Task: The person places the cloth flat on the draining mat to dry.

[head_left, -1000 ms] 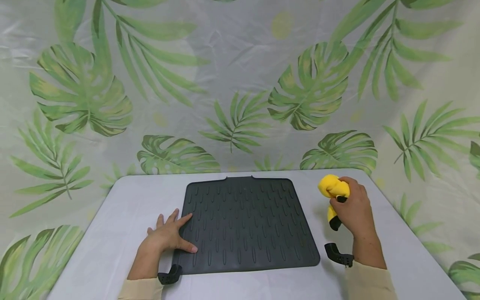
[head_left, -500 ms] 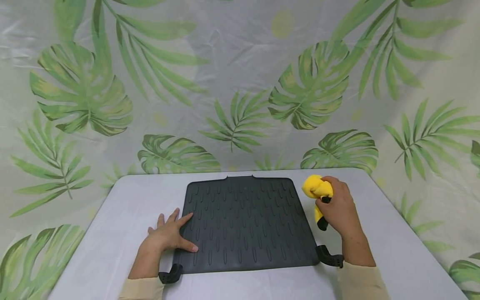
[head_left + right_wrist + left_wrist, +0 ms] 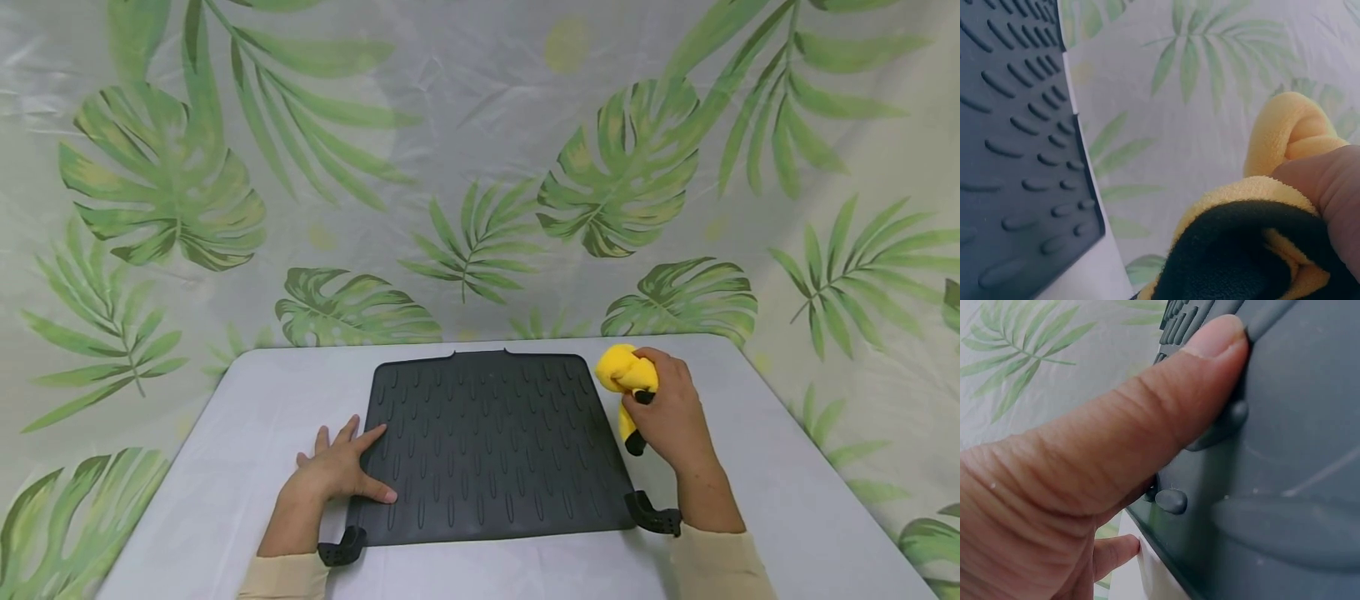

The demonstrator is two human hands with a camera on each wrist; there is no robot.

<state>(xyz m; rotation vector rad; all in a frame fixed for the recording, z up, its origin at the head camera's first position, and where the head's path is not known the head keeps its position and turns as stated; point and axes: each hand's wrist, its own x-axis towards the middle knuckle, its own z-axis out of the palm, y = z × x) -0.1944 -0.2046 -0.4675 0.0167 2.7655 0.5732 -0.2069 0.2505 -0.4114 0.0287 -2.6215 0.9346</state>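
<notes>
A dark grey ridged mat (image 3: 495, 450) lies on the white table. Spread across its left edge, my left hand (image 3: 330, 471) rests with straight fingers. The left wrist view has its thumb (image 3: 1147, 419) lying on the mat's ridged surface. At the mat's right side, my right hand (image 3: 671, 417) grips a bunched yellow cloth (image 3: 622, 371) with black parts. Up close in the right wrist view, the cloth (image 3: 1291, 128) looks fuzzy, with a dark inner side folded open below the fingers. Part of it is hidden by the hand.
The white table (image 3: 285, 379) extends past the mat on every side. Behind it hangs a pale curtain (image 3: 480, 125) with green leaf prints. Each wrist carries a black bracket, the left bracket (image 3: 343, 547) and the right bracket (image 3: 652, 512) overlapping the mat's lower corners in the head view.
My right hand has moved left with the cloth, from over the table's right part to beside the mat's right edge. The left hand and the mat stay where they were.
</notes>
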